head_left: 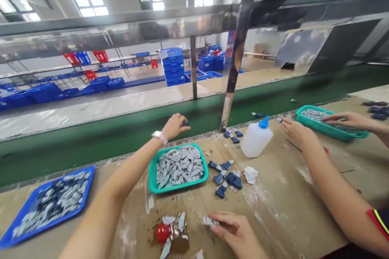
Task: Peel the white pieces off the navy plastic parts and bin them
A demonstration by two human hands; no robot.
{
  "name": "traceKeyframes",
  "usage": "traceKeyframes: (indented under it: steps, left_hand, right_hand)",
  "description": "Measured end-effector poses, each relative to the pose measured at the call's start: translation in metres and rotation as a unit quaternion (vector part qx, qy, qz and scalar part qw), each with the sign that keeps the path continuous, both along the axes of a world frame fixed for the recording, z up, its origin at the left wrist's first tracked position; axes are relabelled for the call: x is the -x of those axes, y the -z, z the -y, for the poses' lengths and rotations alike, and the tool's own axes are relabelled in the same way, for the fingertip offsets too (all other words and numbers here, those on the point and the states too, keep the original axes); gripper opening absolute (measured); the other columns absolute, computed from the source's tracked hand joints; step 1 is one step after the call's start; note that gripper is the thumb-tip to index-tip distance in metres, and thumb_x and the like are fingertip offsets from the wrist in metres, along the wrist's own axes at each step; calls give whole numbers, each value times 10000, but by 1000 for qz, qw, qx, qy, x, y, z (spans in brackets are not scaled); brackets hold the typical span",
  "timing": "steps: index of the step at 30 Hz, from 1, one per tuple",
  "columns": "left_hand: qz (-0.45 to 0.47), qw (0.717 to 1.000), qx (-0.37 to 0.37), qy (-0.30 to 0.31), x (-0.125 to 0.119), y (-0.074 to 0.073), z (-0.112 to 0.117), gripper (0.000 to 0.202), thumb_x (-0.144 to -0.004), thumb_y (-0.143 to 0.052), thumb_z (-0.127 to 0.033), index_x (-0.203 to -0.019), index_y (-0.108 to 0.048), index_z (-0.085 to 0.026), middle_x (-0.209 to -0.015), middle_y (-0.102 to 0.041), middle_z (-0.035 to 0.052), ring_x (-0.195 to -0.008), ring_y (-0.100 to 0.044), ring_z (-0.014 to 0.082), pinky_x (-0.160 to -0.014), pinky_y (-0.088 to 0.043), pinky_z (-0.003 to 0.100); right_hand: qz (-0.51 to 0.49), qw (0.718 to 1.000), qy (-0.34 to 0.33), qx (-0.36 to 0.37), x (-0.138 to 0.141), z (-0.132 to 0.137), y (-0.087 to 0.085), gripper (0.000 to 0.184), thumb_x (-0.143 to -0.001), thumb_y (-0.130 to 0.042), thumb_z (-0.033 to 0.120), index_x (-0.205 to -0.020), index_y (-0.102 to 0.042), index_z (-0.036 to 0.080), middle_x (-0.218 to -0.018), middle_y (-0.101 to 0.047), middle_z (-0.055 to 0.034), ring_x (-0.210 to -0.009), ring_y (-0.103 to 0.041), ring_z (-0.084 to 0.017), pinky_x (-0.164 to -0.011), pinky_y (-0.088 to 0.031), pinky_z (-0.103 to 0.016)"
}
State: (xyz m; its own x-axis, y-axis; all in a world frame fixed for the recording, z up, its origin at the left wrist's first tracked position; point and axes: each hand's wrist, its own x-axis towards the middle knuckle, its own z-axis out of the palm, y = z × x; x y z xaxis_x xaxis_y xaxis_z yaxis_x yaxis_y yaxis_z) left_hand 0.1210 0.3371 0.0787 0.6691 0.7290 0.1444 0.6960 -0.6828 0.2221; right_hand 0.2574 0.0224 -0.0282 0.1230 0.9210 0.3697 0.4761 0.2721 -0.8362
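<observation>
My left hand (174,125), with a watch on its wrist, reaches out over the green conveyor belt (133,117). Its fingers are closed on a small dark blue plastic piece (185,124). Low in the view, my right hand (235,230) pinches a small light grey plastic piece (209,221) between thumb and fingers, above the brown tabletop. Between my hands stands a green tray (152,187) heaped with grey plastic pieces (182,166). Left of my right hand, several grey pieces lie in a brown wet patch around a red round object (163,233).
Dark blue pieces (234,180) lie near a crumpled white tissue (251,175) and a white bottle (256,139) with a blue cap. A blue tray (88,186) of mixed pieces sits left. At right, a co-worker's hands (299,133) work by another green tray (331,131). A metal post (235,60) rises beyond.
</observation>
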Motion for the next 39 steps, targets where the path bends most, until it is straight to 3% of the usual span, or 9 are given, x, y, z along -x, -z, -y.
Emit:
traceKeyframes:
  steps: [3, 6, 11, 16, 18, 21, 26, 32, 39]
  left_hand:
    - [88, 996, 20, -18, 67, -17, 66, 268, -879, -578, -375, -1030, -503, -167, -1087, -551, 81, -1033, -508, 204, -930, -408, 346]
    - [239, 964, 107, -44, 127, -19, 155, 278, -898, -521, -447, -1002, -449, -200, -926, -563, 37, -823, -537, 167, -753, -436, 288]
    - [450, 847, 215, -184, 180, 26, 294, 351, -840, -587, -519, -967, -444, -224, -722, -534, -12, -602, -458, 127, -566, -377, 227]
    - [576, 706, 220, -348, 183, 70, 372, 426, -809, -590, -582, -958, -577, -183, -707, -548, 4, -586, -445, 113, -582, -363, 222]
    - [600, 677, 213, -369, 180, 77, 385, 399, -790, -625, -569, -845, -584, -176, -759, -556, 5, -580, -446, 97, -612, -368, 225]
    - [584, 679, 236, -378, 172, 82, 389, 398, -785, -625, -572, -820, -568, -180, -686, -513, -11, -572, -418, 106, -583, -340, 222]
    - [481, 768, 284, -313, 144, 82, 364, 336, -839, -570, -526, -961, -564, -213, -774, -518, 7, -696, -452, 157, -652, -366, 247]
    - [474, 797, 325, -186, 103, 66, 341, 338, -848, -573, -497, -1065, -536, -240, -955, -581, 36, -854, -524, 190, -768, -408, 276]
    - [484, 804, 307, -156, 93, 57, 338, 319, -870, -529, -516, -1044, -561, -250, -971, -578, 45, -873, -534, 202, -784, -409, 297]
  right_hand:
    - [-92, 985, -99, 107, 7, 6, 2, 150, -772, -696, 291, -905, -765, 271, -887, -735, -52, -802, -702, -229, -704, -604, -306]
    - [-51, 985, -126, 102, 12, 2, -2, 166, -822, -635, 292, -892, -755, 200, -901, -715, -73, -823, -678, -199, -728, -579, -292]
    - [56, 980, -185, 43, 37, 5, 8, 183, -891, -549, 212, -941, -723, 182, -891, -684, -71, -816, -644, -169, -730, -539, -285]
    - [131, 971, -197, 25, 54, 14, 22, 202, -894, -531, 188, -868, -729, 160, -800, -638, -75, -762, -591, -189, -668, -504, -318]
    - [105, 975, -190, 43, 54, 14, 21, 212, -899, -532, 226, -885, -736, 171, -808, -641, -76, -769, -591, -187, -681, -497, -319]
    - [-7, 976, -186, 109, 49, 8, 12, 228, -869, -587, 338, -906, -745, 178, -797, -654, -66, -736, -603, -163, -659, -496, -286]
    - [-202, 927, -208, 238, 49, -2, -15, 335, -757, -685, 458, -863, -750, 147, -647, -619, -21, -526, -558, -105, -516, -495, -236]
    - [-181, 966, -174, 56, 60, 8, -46, 107, -767, -712, 253, -861, -758, 233, -762, -669, -34, -668, -636, -123, -580, -544, -207]
    - [-66, 981, -171, -70, 70, 19, -54, 234, -817, -646, 132, -974, -723, 289, -833, -675, -21, -730, -653, -125, -606, -566, -207]
